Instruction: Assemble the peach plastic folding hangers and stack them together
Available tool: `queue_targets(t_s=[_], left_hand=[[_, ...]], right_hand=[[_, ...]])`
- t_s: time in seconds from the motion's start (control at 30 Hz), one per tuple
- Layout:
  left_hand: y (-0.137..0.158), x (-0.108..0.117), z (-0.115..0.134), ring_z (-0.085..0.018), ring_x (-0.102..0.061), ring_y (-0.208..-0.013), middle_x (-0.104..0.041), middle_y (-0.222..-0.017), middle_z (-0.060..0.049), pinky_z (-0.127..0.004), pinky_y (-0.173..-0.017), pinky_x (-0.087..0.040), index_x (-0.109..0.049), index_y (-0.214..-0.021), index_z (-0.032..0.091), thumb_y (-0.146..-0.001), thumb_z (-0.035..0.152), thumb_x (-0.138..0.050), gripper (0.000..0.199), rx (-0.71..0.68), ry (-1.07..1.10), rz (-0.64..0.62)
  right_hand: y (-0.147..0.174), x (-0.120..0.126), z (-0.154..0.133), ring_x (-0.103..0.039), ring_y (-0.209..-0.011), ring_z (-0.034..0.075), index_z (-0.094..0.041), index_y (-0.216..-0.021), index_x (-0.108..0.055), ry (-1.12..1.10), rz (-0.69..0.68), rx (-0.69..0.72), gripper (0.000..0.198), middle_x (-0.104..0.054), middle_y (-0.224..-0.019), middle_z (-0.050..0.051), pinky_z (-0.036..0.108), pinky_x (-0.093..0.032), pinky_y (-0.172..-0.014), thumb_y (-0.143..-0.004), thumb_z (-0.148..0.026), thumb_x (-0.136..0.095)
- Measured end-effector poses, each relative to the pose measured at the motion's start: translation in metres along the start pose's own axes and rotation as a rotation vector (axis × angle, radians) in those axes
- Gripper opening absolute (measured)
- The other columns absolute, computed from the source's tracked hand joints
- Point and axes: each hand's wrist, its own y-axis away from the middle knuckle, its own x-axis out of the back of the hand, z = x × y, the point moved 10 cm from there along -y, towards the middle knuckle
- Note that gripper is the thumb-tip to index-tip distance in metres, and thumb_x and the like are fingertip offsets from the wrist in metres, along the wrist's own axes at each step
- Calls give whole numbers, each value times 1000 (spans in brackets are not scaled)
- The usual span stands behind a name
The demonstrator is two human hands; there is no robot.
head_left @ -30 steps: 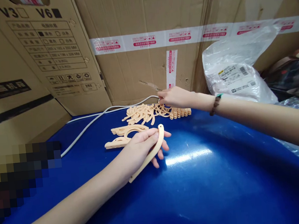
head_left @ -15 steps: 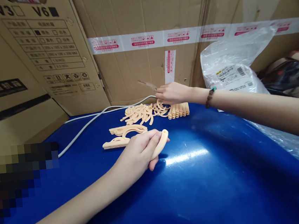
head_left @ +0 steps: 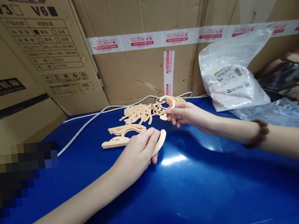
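My left hand (head_left: 134,150) is closed around a curved beige plastic hanger arm (head_left: 161,142), whose rounded end with a small hole sticks out past the thumb. To the right and farther back, my right hand (head_left: 192,115) pinches a beige plastic hanger hook (head_left: 169,98) just above the table. Behind it lie more hooks (head_left: 157,108), partly hidden. A loose pile of curved hanger arms (head_left: 136,112) is left of those hooks. Folded beige hangers (head_left: 115,142) rest just beyond my left hand. A row of beige pieces (head_left: 181,100) is largely covered by my right hand.
The table (head_left: 199,191) is glossy blue. A white cable (head_left: 81,134) runs along its left and back. Cardboard boxes (head_left: 135,71) wall off the back and left. A white plastic bag (head_left: 231,83) with a label stands at the right, beside clear plastic film (head_left: 284,113).
My right hand has drawn back from the pile toward me and to the right, bringing a hook out in its fingers. My left hand keeps its hold on the hanger arm, nearly still.
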Motion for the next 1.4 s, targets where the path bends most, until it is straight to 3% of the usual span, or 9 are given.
queue_targets(t_s=[0.17, 0.4, 0.5, 0.67, 1.0, 1.1, 1.23, 1.4], left_hand=[[0, -3, 9, -10, -36, -50, -39, -55, 7, -23, -49, -26, -46, -78, 20, -96, 49, -39, 34, -61, -171, -29], [2, -9, 19, -16, -46, -61, -50, -66, 2, -28, -58, -26, -41, -74, 21, -98, 38, -32, 31, -145, -569, -54], [2, -11, 19, -17, -47, -60, -50, -66, 1, -29, -57, -25, -40, -74, 21, -98, 35, -31, 29, -150, -673, -58], [2, -11, 18, -16, -49, -59, -50, -65, 1, -29, -56, -26, -38, -73, 21, -96, 31, -31, 26, -154, -688, -54], [2, -12, 20, -16, -49, -58, -51, -65, 1, -28, -55, -27, -41, -74, 21, -92, 27, -34, 20, -190, -707, -39], [3, -12, 21, -16, -49, -57, -51, -65, 1, -28, -55, -27, -40, -73, 21, -94, 30, -33, 24, -188, -728, -38], [3, -13, 21, -16, -49, -58, -52, -65, 1, -28, -55, -27, -42, -74, 21, -97, 34, -31, 28, -188, -733, -36], [3, -13, 21, -17, -50, -59, -53, -68, 0, -28, -56, -27, -43, -77, 21, -99, 36, -29, 30, -190, -728, -35]], right_hand=[[25, -16, 27, -55, -59, 8, -13, -77, -62, -215, -53, -145, 18, -61, -74, 4, 18, -48, -51, -86, -28, -58], [22, -13, 38, -63, -72, 11, -12, -84, -67, -327, -66, -162, 12, -67, -82, 6, 17, -52, -51, -82, -24, -66], [23, -11, 40, -65, -74, 12, -13, -95, -65, -353, -59, -173, 17, -69, -84, 5, 17, -54, -53, -80, -18, -68], [26, -10, 39, -66, -71, 12, -12, -122, -51, -401, -51, -183, 48, -70, -79, 4, 19, -56, -57, -78, -11, -67], [29, -5, 37, -66, -72, 12, -18, -139, -36, -469, -30, -109, 70, -70, -79, 1, 22, -56, -60, -76, -12, -67], [29, -5, 33, -64, -71, 10, -25, -138, -41, -482, -45, -71, 67, -68, -80, -1, 20, -54, -61, -78, -13, -66], [30, -7, 33, -62, -71, 10, -20, -124, -56, -467, -65, -87, 48, -66, -80, 0, 20, -53, -61, -77, -16, -68], [30, -9, 36, -62, -72, 9, -20, -119, -59, -474, -92, -92, 43, -66, -81, 0, 19, -52, -62, -78, -17, -69]])
